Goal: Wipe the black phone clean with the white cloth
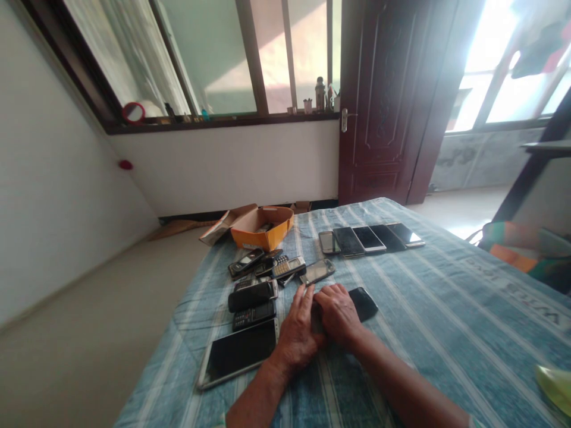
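Note:
My left hand [298,330] lies flat on the blue striped cloth [446,309], fingers stretched out, its thumb side against my right hand. My right hand [336,312] rests on a black smartphone [363,302], fingers curled over its left end; only the phone's right half shows. Left of my hands lies a large dark tablet-like phone [238,353]. Above it sit several old keypad phones [252,297]. A grey smartphone [317,271] lies just beyond my fingertips.
A row of several smartphones [370,239] lies side by side further back. An orange cardboard box [263,227] with open flaps stands at the table's far left corner. A dark door [388,101] and window sill are behind. Something yellow-green [555,386] sits at the right edge.

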`<state>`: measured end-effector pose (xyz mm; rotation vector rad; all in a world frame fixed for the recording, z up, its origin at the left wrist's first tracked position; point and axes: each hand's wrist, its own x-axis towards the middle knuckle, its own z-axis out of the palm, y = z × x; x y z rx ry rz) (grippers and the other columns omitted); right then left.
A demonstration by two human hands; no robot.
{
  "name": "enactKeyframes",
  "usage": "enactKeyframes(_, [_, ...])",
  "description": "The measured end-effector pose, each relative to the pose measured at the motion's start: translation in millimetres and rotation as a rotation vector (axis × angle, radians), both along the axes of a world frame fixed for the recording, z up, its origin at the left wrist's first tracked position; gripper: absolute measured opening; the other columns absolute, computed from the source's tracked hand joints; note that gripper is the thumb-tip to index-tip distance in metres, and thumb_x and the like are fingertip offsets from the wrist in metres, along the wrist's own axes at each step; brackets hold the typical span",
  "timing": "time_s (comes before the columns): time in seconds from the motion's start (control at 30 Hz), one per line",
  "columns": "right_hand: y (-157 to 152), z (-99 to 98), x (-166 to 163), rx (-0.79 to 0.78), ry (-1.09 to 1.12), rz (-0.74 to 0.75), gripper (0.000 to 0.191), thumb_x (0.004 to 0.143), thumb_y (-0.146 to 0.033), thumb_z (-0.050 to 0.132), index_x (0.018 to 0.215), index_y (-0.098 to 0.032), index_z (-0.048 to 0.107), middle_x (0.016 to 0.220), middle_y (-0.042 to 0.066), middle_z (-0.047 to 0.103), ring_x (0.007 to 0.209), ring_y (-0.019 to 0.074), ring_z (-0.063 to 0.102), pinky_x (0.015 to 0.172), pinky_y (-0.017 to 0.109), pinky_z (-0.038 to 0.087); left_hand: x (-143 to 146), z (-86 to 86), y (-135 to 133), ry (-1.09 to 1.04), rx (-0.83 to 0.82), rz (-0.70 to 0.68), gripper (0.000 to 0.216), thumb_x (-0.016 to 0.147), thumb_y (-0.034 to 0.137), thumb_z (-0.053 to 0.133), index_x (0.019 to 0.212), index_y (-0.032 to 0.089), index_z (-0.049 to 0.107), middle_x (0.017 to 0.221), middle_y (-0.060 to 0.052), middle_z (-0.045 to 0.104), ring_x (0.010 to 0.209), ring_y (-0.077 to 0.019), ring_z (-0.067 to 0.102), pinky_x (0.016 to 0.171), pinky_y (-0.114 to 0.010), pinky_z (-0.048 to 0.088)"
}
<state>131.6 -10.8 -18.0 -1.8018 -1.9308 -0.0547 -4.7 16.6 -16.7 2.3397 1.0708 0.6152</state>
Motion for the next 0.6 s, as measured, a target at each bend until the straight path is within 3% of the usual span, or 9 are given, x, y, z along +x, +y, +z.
enactKeyframes(0.27, [0, 2.3, 14, -0.008, 0.0, -0.097, 0.021, 0.087, -0.011, 0.047, 0.081, -0.019, 0.065, 0.083, 0.005, 0.063, 0.083, 0.0202, 0.05, 0.08, 0.031, 0.03, 3, -2.1, -2, -0.013, 0.061, 0.0, 0.09, 0.06, 0.027, 0.076, 0.139, 0.016, 0.034, 0.144, -0.018, 0.038, 0.135, -0.0322, 0.035, 0.11, -0.05, 0.032])
enactKeyframes(0.47, [-3, 4.7, 7, -0.034, 0.014, 0.027, 0.02, 0.083, -0.01, 0.049, 0.081, -0.02, 0.066, 0.083, 0.004, 0.062, 0.084, 0.0186, 0.051, 0.08, 0.029, 0.031, 4, -1.0, -3, -0.037, 0.108, 0.008, 0.081, 0.066, 0.032, 0.073, 0.137, 0.015, 0.036, 0.134, -0.016, 0.048, 0.127, -0.0305, 0.044, 0.107, -0.049, 0.037])
enactKeyframes(0.6, [-4, 8.8, 11, -0.083, -0.049, 0.017, 0.018, 0.082, -0.013, 0.05, 0.083, -0.02, 0.067, 0.084, 0.004, 0.063, 0.084, 0.0192, 0.051, 0.08, 0.03, 0.031, 6, -0.4, -2, -0.044, 0.101, 0.012, 0.085, 0.064, 0.031, 0.074, 0.138, 0.014, 0.034, 0.131, -0.015, 0.05, 0.123, -0.0299, 0.046, 0.104, -0.047, 0.04])
